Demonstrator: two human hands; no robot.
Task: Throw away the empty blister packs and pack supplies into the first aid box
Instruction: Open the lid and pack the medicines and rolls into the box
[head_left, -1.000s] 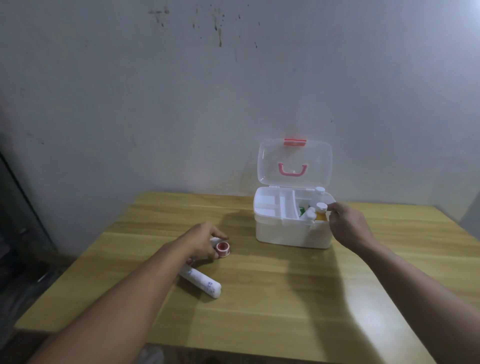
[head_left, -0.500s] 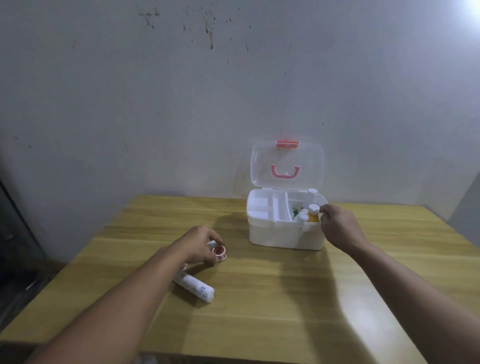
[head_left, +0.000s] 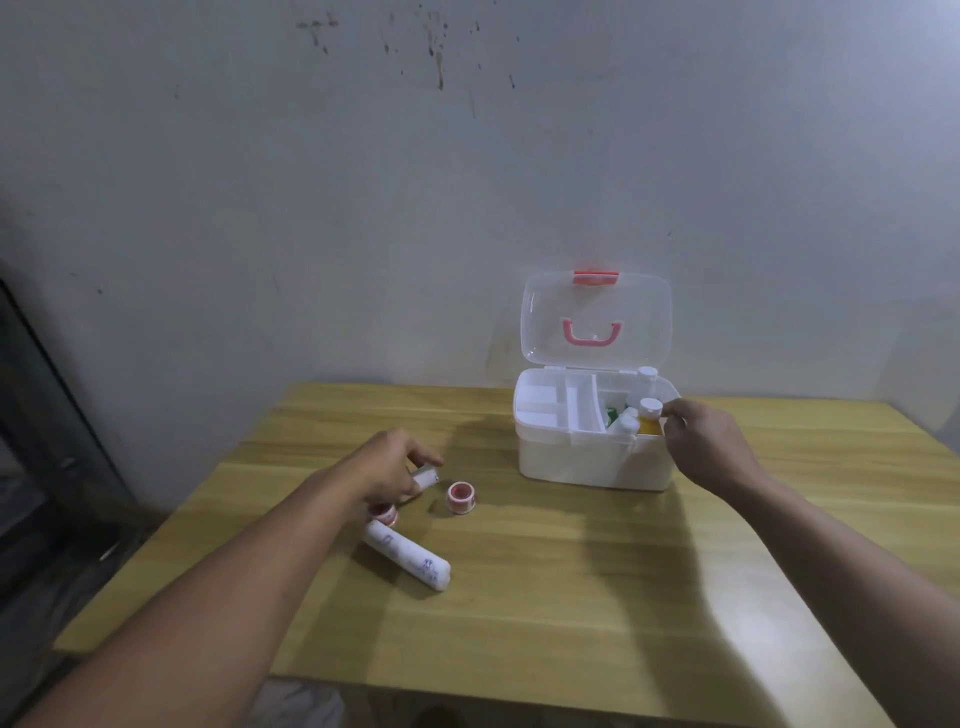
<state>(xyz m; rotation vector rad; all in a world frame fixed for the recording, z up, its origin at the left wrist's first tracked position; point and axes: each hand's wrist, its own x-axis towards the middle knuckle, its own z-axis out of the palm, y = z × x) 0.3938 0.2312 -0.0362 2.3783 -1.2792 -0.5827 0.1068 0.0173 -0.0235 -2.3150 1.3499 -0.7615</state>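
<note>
1. Evidently, the left hand (head_left: 395, 470) gripped a small white roll (head_left: 425, 475) on the counter (head_left: 571, 597).
2. At two o'clock, the right hand (head_left: 701, 441) pinched a light, rigid bottle (head_left: 649, 415) by its cap inside the first aid box (head_left: 587, 462).

Small blue print on the white roll (head_left: 407, 555), too blurred to read
</note>
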